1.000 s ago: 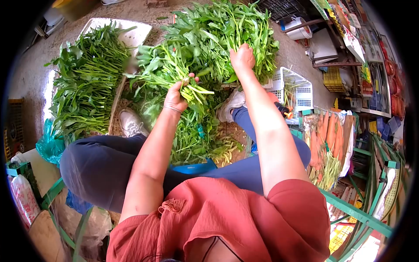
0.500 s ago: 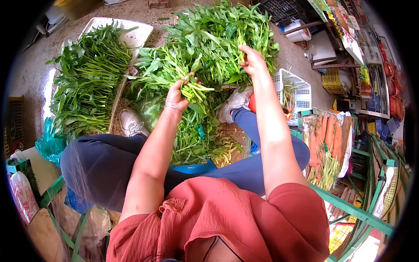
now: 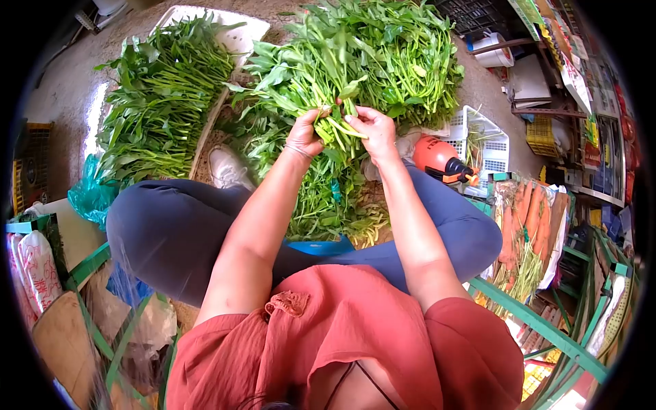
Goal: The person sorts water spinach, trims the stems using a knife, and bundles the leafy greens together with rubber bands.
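My left hand (image 3: 307, 132) is closed around a bunch of leafy green stems (image 3: 335, 128), its pale cut ends sticking out towards me. Beside it my right hand (image 3: 373, 134) pinches stems at the right side of the same bunch, thumb pressed against them. Just beyond both hands lies a large heap of long-leaved greens (image 3: 417, 68). More loose greens (image 3: 318, 198) lie below the hands, between my legs. On the left, a white tray (image 3: 247, 33) carries neatly lined-up bunches of the same greens (image 3: 164, 102).
An orange spray bottle (image 3: 437, 156) lies by my right knee, next to a white plastic basket (image 3: 493, 140). Carrots (image 3: 533, 212) stand to the right, behind a green metal bar (image 3: 547, 328). A teal plastic bag (image 3: 92, 191) is at the left.
My right hand has come from the heap leftwards and down to the bunch in my left hand. The view has shifted, and the spray bottle now shows more fully.
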Tool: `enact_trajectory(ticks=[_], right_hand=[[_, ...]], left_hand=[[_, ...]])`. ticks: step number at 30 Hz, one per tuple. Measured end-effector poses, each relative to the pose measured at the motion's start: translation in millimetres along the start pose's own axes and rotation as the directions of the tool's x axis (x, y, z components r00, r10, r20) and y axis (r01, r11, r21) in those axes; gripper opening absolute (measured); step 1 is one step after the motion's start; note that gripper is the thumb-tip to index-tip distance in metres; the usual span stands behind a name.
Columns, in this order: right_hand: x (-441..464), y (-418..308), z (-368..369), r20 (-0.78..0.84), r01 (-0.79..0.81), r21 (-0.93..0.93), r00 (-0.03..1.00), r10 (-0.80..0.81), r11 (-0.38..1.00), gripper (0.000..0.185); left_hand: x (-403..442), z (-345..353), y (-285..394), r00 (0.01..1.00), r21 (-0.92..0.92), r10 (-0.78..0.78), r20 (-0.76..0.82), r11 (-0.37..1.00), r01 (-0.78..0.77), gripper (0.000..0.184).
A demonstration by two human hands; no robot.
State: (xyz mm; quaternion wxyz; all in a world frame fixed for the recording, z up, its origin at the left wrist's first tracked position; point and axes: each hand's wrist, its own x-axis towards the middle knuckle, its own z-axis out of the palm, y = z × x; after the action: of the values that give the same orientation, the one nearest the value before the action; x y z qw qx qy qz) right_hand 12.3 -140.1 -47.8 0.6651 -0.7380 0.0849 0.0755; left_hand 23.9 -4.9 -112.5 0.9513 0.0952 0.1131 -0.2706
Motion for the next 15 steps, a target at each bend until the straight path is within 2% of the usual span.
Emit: enact_trajectory(ticks=[2,3,4,6,7,8,10,11,12,14,15], right_hand=[[1,3,-1,-0.013,-0.008,-0.239,1.000,0.005,0.971,0.020],[1,3,2,-0.043,0.029,-0.255,0.998,-0.041,0.966,0.016],[0,2,0,-0.045,0.029,-0.255,0.998,-0.041,0.967,0.016],[-4,-4,-5,-0.026,0.026,-0.501,0.999,-0.045,0.865,0.017],[-2,-14,-4,0.020,-0.023,-0.494,0.999,0.038,0.869,0.014],[1,-30,-12,-0.062,-0.345,-0.244,0.938,0.341,0.906,0.015],[2,-41,-14,-0.071,-0.310,-0.308,0.950,0.304,0.899,0.020],[11,-30,-15,-0.075,-0.054,-0.244,0.997,0.037,0.968,0.025],[21,-27,-18,-0.121,-0.062,-0.370,0.992,0.018,0.927,0.032],[26,-42,-1,-0.096,-0.083,-0.232,0.993,0.062,0.969,0.034],[32,-40,2,-0.058,-0.076,-0.301,0.996,0.061,0.951,0.038]], left_hand=[[-1,5,0,0.981,0.006,-0.023,0.194,1.000,0.022,0.048],[0,3,0,0.977,0.000,-0.030,0.209,1.000,0.031,0.048],[3,-2,-2,0.977,0.001,-0.033,0.210,0.999,0.034,0.048],[7,-14,-4,0.994,0.081,-0.093,0.058,0.993,0.088,0.049],[0,-2,-1,0.987,0.093,-0.114,0.117,0.990,0.104,0.048],[3,-6,-2,0.993,0.115,-0.110,0.042,0.988,0.105,0.045],[4,-1,-3,0.996,0.147,-0.087,0.023,0.986,0.082,0.043],[2,0,-4,0.996,0.144,-0.088,0.021,0.986,0.084,0.043],[-4,12,-2,0.995,0.139,-0.097,0.034,0.986,0.091,0.037],[-7,21,-3,0.992,0.138,-0.112,0.053,0.985,0.103,0.031],[-7,20,-3,0.995,0.154,-0.100,-0.007,0.983,0.100,0.030]])
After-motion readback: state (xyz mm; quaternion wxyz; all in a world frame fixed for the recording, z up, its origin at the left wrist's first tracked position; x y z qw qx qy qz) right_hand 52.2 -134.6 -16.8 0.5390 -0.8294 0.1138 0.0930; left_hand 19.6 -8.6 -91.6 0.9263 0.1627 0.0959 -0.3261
